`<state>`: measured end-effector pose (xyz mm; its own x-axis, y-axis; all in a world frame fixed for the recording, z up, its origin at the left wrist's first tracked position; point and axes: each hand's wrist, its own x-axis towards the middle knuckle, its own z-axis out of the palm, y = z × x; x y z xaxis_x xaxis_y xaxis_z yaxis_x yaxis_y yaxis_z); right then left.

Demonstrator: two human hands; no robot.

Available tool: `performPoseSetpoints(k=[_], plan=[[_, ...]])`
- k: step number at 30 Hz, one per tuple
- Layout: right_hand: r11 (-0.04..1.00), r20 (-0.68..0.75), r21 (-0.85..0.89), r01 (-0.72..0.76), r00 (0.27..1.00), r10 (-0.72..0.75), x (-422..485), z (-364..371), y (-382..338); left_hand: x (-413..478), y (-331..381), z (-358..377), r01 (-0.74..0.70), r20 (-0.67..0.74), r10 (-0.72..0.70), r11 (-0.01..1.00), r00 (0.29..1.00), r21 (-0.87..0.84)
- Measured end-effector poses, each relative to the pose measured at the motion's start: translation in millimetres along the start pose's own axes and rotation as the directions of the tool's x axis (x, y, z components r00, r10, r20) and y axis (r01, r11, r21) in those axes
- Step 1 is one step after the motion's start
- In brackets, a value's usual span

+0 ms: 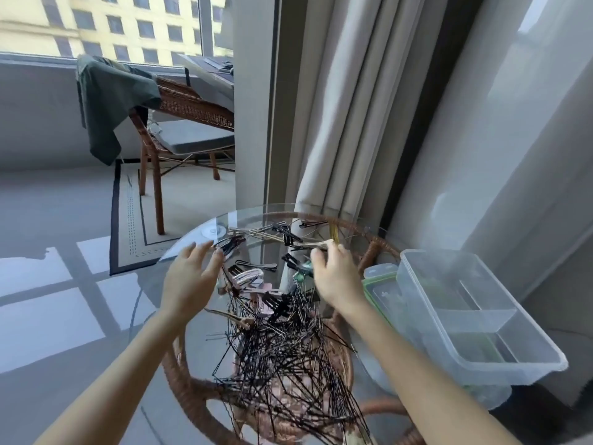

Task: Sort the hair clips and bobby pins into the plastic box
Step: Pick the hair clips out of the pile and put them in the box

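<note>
Where curtain (337,107) hangs, glass table (247,220) bears bobby pins (282,354).

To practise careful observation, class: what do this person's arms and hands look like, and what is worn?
Both forearms are bare, with no sleeves in view. Neither the left hand nor the right hand shows a glove, ring, watch or bracelet.

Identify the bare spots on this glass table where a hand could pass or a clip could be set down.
Bare glass table shows between the left forearm and the bobby pin pile. A narrower strip runs between that pile and the plastic box, under the right forearm. The far half is crowded with hair clips.
</note>
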<state>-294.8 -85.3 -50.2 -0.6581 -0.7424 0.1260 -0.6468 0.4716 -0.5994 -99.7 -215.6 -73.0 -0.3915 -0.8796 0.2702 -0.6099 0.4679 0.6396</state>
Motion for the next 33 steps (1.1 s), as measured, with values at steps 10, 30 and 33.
performPoseSetpoints(k=[10, 30, 33], plan=[[0.982, -0.06, -0.075, -0.175, 0.984, 0.17, 141.1, 17.7, 45.9, 105.1, 1.2, 54.1, -0.037, 0.292, -0.042, 0.966, 0.955, 0.258], [0.91, 0.377, 0.376, 0.176, 0.868, -0.323, 49.2, 26.5, -17.2, 35.3, 44.9, 43.1, 0.002, 0.275, 0.089, 0.949, 0.957, -0.316], [0.9, 0.419, 0.41, 0.148, 0.846, -0.33, 27.6, 4.8, -12.9, 18.1, 47.8, 26.9, 0.051, 0.314, 0.088, 0.911, 0.945, -0.409]])
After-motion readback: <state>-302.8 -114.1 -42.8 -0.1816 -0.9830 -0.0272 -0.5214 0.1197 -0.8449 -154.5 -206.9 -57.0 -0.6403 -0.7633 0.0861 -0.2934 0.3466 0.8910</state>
